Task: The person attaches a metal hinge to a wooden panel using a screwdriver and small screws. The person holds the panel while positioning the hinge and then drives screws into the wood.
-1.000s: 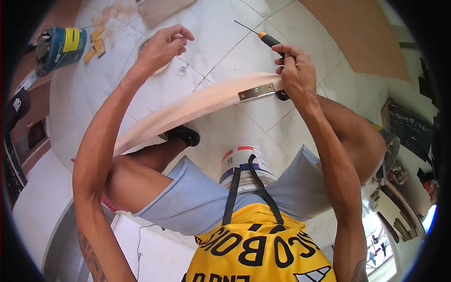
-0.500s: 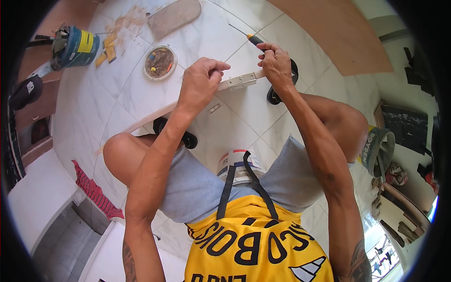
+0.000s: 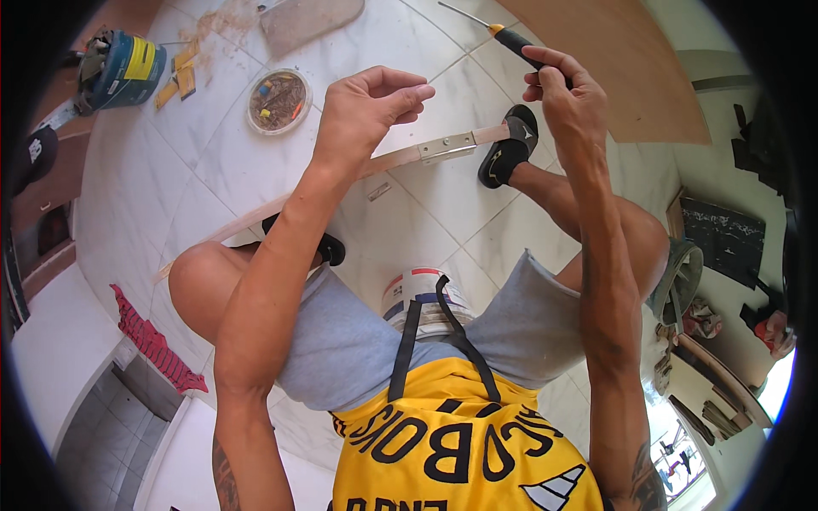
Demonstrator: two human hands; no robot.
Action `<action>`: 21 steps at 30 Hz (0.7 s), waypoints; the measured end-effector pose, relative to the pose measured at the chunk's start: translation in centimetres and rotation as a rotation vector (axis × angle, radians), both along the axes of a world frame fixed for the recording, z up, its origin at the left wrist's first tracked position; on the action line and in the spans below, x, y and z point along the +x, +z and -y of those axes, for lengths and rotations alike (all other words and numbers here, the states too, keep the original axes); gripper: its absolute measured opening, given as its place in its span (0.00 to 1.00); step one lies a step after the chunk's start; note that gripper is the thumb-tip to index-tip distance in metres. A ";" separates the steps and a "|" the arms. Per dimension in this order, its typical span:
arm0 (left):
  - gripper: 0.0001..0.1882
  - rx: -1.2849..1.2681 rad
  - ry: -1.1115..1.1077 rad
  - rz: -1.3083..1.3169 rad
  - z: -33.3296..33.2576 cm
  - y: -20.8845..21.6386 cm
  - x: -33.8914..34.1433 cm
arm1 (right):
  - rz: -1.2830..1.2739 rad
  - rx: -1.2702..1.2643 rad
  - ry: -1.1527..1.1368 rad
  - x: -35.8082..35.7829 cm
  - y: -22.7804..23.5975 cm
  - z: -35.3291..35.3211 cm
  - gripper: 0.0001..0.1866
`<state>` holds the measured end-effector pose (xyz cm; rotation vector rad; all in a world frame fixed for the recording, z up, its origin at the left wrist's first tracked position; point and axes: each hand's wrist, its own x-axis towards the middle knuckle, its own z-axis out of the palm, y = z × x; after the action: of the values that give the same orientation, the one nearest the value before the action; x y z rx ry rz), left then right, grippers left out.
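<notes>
My right hand [image 3: 573, 98] is closed round the black and yellow handle of a screwdriver [image 3: 514, 44], its thin metal shaft pointing up and left. Fingertips and thumb pressed together, my left hand [image 3: 371, 111] is raised above the wooden strip; anything between them is too small to make out. Below both hands, the long narrow wooden strip [image 3: 392, 160] runs from beside my left knee to my right shoe [image 3: 509, 145]. A silver metal hinge [image 3: 447, 147] sits on the strip near its right end. On the tiles lies a small metal plate [image 3: 379, 192].
A round tub [image 3: 254, 109] of small hardware stands on the floor, left of my hands. Beyond are a teal bucket [image 3: 128, 77], yellow pieces [image 3: 183, 72] and a flat board [image 3: 311, 24]. A large wooden panel [image 3: 635, 72] lies far right. I sit on a white bucket [image 3: 426, 294].
My right hand has moved up and right with the screwdriver, away from the strip. My left hand has risen slightly, and its fingers have come together. The hinge is now fully uncovered.
</notes>
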<state>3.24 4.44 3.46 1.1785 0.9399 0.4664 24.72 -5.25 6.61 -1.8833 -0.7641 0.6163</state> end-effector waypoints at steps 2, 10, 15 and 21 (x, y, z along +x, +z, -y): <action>0.11 -0.050 0.019 0.034 0.2 0.2 0.2 | -0.042 0.014 0.022 0.8 2.9 0.7 0.16; 0.18 -0.313 0.112 0.366 0.5 0.8 0.0 | -0.004 0.050 0.110 3.4 11.2 6.9 0.19; 0.19 -0.465 0.178 0.449 0.4 1.5 0.2 | -0.821 0.370 0.231 4.7 10.4 12.1 0.24; 0.24 -0.473 0.053 0.470 1.9 2.6 0.1 | -1.045 0.327 0.238 -3.4 8.7 10.2 0.25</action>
<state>3.35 2.50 6.04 0.5788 0.6234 0.5012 21.27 -15.45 15.27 -0.9485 -0.3428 1.3683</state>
